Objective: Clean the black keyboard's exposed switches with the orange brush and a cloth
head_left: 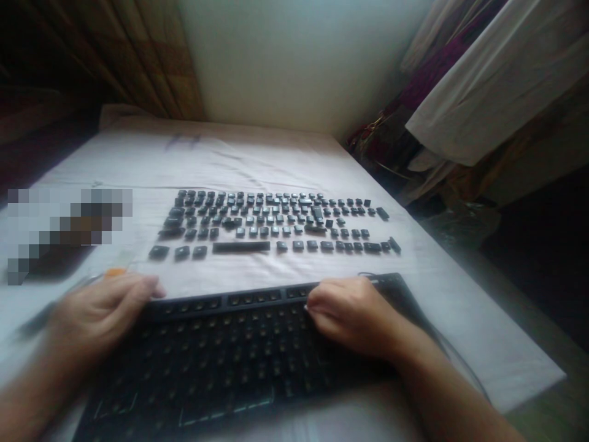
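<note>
A black keyboard [257, 344] with its keycaps off lies at a slant in front of me, its bare switch posts showing in rows. My left hand [108, 307] is curled at its upper left corner, gripping the edge. Over the right part of the keyboard, my right hand [345, 313] is closed, fingers folded in. A small pale spot shows at its fingertips, too little to name. Behind the keyboard, the loose black keycaps [264, 231] stand laid out in rows, with the long space bar [242, 247] in the front row.
A pale cloth [257, 150] covers the surface, with its right edge dropping off to a dark floor. At left are a blurred-out patch [73, 233] and a small orange item [116, 271]. A cable [455, 356] runs along the right. Clothes [488, 86] hang at upper right.
</note>
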`<action>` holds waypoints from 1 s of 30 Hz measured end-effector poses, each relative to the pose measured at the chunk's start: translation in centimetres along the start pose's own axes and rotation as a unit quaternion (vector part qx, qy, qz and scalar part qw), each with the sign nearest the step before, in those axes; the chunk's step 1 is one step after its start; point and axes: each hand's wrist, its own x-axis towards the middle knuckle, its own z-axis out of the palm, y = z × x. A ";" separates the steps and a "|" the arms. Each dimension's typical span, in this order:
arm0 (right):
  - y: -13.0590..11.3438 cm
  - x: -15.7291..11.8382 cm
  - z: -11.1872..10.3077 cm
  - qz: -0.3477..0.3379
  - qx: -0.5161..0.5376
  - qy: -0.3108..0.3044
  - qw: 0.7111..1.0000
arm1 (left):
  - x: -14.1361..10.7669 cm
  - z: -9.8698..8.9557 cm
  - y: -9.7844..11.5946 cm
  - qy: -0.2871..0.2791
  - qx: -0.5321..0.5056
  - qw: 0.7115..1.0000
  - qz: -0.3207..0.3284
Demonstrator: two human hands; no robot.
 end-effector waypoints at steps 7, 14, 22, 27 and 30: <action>0.1 0.0 0.1 -0.003 0.003 -0.001 1.000 | 0.1 -0.1 0.1 -0.006 0.003 1.000 0.004; 0.1 0.0 0.2 0.005 0.009 -0.001 1.000 | 0.0 -0.2 0.4 -0.004 0.003 1.000 0.002; -0.1 0.2 0.2 0.015 0.007 -0.001 1.000 | 0.2 -0.3 0.2 -0.019 0.000 1.000 0.011; 0.0 0.1 0.2 0.021 0.010 -0.007 1.000 | 0.1 -0.3 0.1 -0.018 0.002 1.000 0.013; 0.0 0.0 0.2 0.020 0.013 -0.008 1.000 | 0.2 -0.2 -0.1 -0.014 0.003 1.000 0.020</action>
